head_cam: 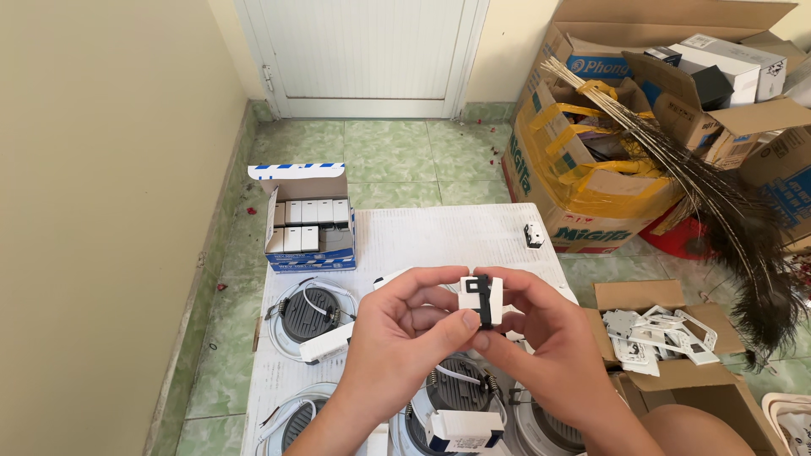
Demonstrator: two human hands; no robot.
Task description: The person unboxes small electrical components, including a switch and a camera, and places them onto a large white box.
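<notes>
Above the middle of the white bench (pixel 439 232), a small white switch module with a black clip (pixel 481 300) sits pinched between both hands. The left hand (pixel 404 333) closes thumb and fingers on its left side, and the right hand (pixel 541 338) grips the right side, thumb near the clip. It looks light, rigid and smooth, likely best held by its flat side faces. Beneath lie round recessed lights (pixel 308 321) with white driver boxes. At the bench's far left, an open blue-and-white carton (pixel 308 228) holds rows of similar white modules. To the right, an open cardboard box (pixel 667 338) contains white plastic brackets. A loose module (pixel 534 235) rests near the far right edge.
</notes>
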